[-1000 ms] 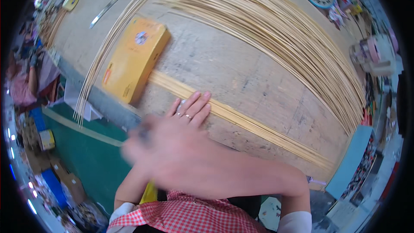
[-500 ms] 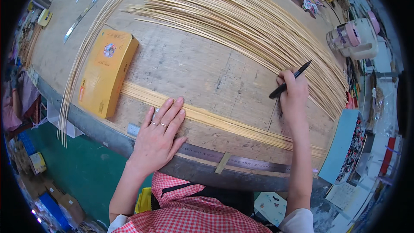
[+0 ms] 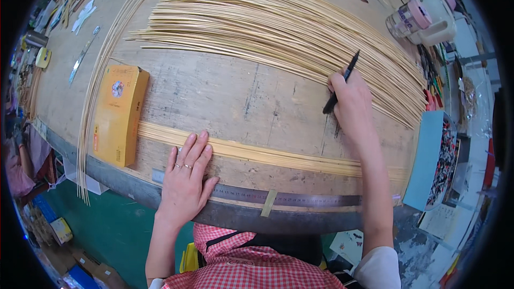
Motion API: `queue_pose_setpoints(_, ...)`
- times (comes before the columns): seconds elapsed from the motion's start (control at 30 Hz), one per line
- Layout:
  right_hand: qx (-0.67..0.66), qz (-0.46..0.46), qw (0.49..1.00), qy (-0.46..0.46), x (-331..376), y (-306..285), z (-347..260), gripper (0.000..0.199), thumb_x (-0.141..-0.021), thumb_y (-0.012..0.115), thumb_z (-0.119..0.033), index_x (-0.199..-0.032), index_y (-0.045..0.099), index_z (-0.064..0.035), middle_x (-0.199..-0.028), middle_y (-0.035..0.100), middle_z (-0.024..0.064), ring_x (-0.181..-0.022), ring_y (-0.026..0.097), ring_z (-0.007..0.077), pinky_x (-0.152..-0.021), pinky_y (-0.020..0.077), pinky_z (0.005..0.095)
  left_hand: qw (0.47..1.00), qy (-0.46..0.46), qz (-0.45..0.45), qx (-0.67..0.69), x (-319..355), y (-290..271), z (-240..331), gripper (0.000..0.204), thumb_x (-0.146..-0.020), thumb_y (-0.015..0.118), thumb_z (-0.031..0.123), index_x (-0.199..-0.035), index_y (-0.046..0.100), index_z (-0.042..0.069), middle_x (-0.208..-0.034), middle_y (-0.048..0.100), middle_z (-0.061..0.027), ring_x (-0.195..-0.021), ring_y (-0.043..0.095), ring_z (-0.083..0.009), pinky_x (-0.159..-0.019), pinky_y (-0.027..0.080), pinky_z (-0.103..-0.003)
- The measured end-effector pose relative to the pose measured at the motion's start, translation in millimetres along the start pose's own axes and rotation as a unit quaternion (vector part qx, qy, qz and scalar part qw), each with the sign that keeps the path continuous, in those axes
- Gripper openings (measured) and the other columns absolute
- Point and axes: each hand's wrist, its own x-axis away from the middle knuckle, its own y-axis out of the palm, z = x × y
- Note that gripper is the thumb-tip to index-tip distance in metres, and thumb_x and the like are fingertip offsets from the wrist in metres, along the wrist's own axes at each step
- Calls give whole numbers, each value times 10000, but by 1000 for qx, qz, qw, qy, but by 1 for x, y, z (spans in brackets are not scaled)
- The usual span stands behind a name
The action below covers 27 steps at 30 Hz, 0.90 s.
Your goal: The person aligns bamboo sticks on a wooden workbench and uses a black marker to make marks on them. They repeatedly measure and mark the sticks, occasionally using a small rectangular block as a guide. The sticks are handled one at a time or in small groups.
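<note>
- Right now, the left hand (image 3: 183,188) presses flat across a narrow row of pale sticks (image 3: 262,153), its fingers slightly apart and the thumb spread away.
- The right hand (image 3: 353,104) has its fingers clamped on a black pen (image 3: 352,66), slanted near the edge of a larger pile of sticks (image 3: 257,21).
- The narrow row lies on the wooden surface (image 3: 214,91), running from beside a yellow box (image 3: 114,115) to under the right forearm.
- A metal ruler (image 3: 310,200) lies along the near edge, crossed by tape (image 3: 269,203).
</note>
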Motion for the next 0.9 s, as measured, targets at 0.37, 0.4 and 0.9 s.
queue_pose_setpoints(0.37,-196,31,980,-7,27,-34,-16,153,-845,651,55,-970,611,-22,-840,576,145,-748,593,325,-668,448,399,1000,1,-2,11,1,-1,-2,729,-855,732,195,-1498,413,69,-1642,344,-139,-1519,315,-356,-1215,240,-567)
queue_pose_setpoints(0.4,-211,13,977,14,34,-38,-19,127,-851,657,44,-953,618,-21,-818,570,142,-732,583,319,-660,439,388,1000,2,0,12,1,-2,-2,732,-852,735,201,-1497,415,68,-1641,347,-138,-1518,316,-356,-1214,243,-565)
queue_pose_setpoints(0.9,-224,-138,953,149,109,-56,3,66,-867,649,1,-867,587,21,-743,517,132,-681,522,273,-655,388,355,1000,12,4,-3,-1,-4,-1,676,-884,720,280,-1462,472,32,-1638,349,-114,-1513,333,-311,-1171,333,-571)
